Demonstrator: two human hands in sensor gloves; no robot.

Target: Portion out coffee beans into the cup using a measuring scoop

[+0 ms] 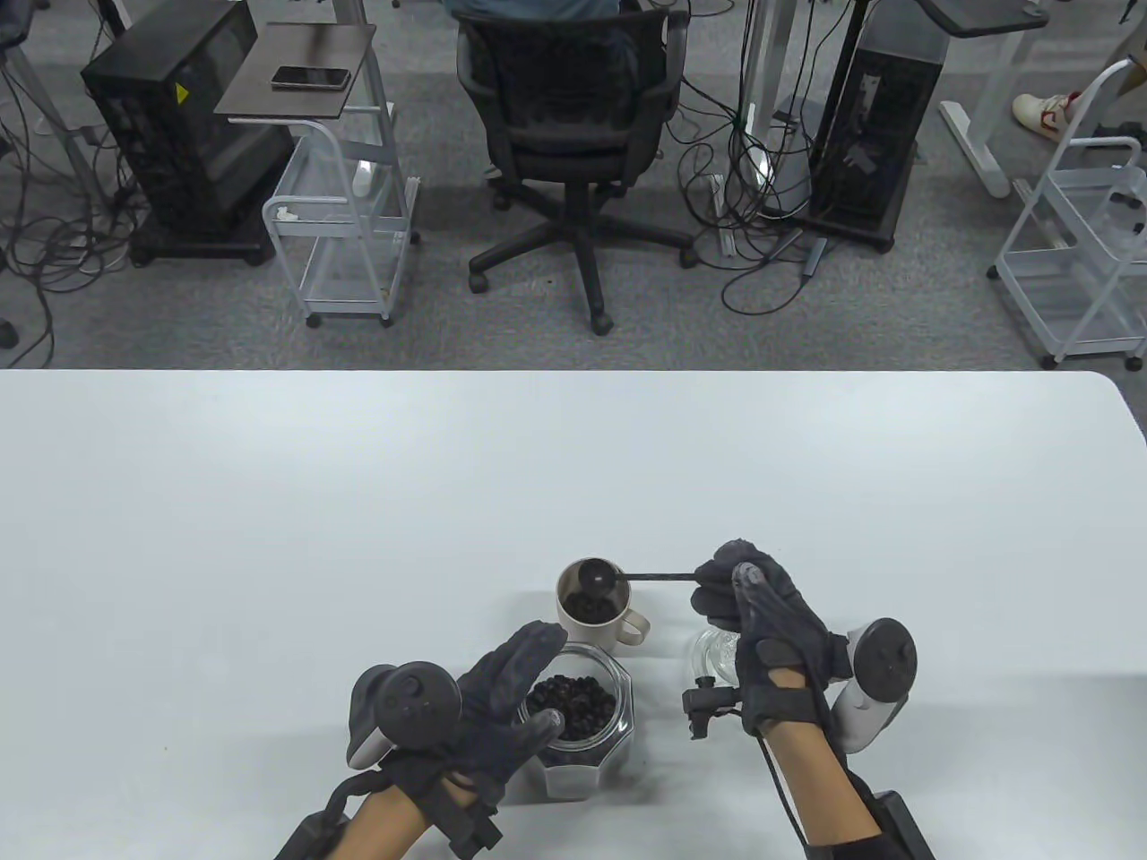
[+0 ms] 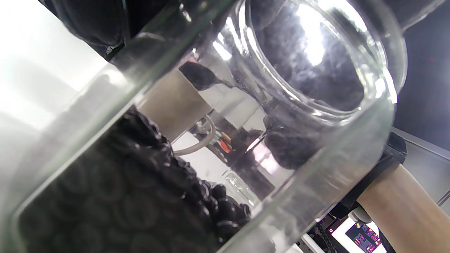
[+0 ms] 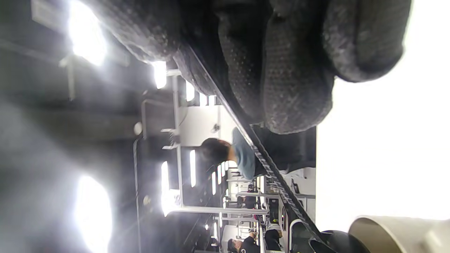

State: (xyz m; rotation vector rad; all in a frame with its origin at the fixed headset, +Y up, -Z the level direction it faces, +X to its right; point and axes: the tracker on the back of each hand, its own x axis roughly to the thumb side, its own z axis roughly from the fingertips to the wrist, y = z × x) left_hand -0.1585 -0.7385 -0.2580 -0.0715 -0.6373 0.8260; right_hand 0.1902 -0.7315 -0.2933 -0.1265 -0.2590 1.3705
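Note:
A beige cup (image 1: 618,634) with a handle stands on the white table (image 1: 358,537) and has coffee beans in its bottom. Over its mouth hangs the bowl of a black measuring scoop (image 1: 593,578). My right hand (image 1: 717,587) pinches the end of the scoop's thin handle. In the right wrist view the handle (image 3: 270,165) runs down from my gloved fingers (image 3: 291,80) to the cup's rim (image 3: 397,228). Just in front of the cup, my left hand (image 1: 515,694) grips a glass jar (image 1: 582,717) of beans (image 2: 123,196) from the left, with the thumb over its rim.
A round glass lid (image 1: 711,651) lies on the table under my right wrist, right of the cup. Beyond the table's far edge are an office chair (image 1: 573,134), computer towers, wire trolleys and cables. A seated person (image 3: 242,154) shows in the right wrist view's background.

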